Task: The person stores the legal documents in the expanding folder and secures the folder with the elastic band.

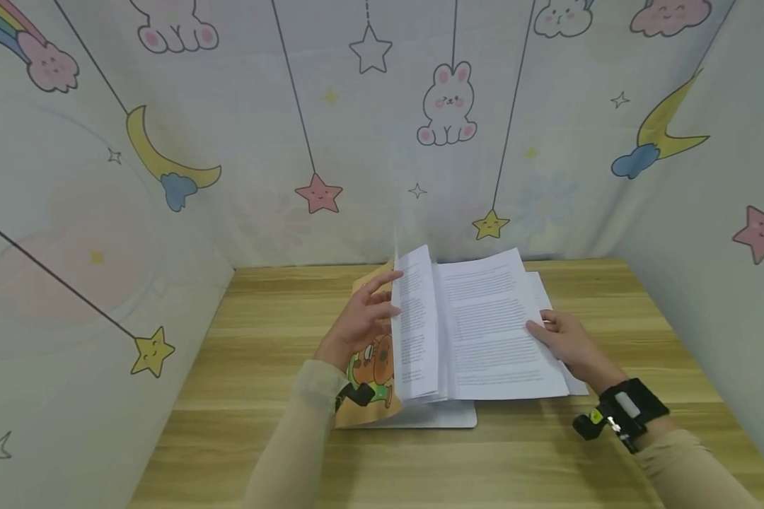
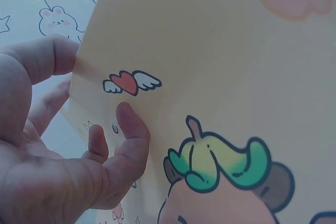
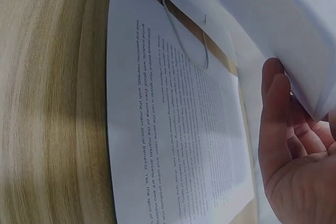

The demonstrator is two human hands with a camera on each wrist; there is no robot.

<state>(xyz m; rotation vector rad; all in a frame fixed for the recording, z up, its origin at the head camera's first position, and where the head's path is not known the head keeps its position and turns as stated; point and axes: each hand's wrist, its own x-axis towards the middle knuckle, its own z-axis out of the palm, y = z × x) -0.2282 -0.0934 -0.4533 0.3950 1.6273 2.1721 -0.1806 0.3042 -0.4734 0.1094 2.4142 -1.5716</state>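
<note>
A folder (image 1: 369,417) with an orange cartoon cover lies opened on the table, its cover tilted up on the left. My left hand (image 1: 361,318) holds the edge of that cover, two fingertips lapping over the printed page side. The left wrist view shows curled fingers against the cover's outside (image 2: 210,77), beside a winged heart. On the right, my right hand (image 1: 569,346) pinches a stack of printed sheets (image 1: 493,325) by its right edge. In the right wrist view these sheets are lifted above another printed page (image 3: 173,119).
The wood-grain table (image 1: 261,353) runs back to a white cloth wall (image 1: 382,141) with cartoon rabbits and stars. Similar cloth closes both sides. A thin white curved strip (image 3: 181,38) crosses the lower page near the folder's fold.
</note>
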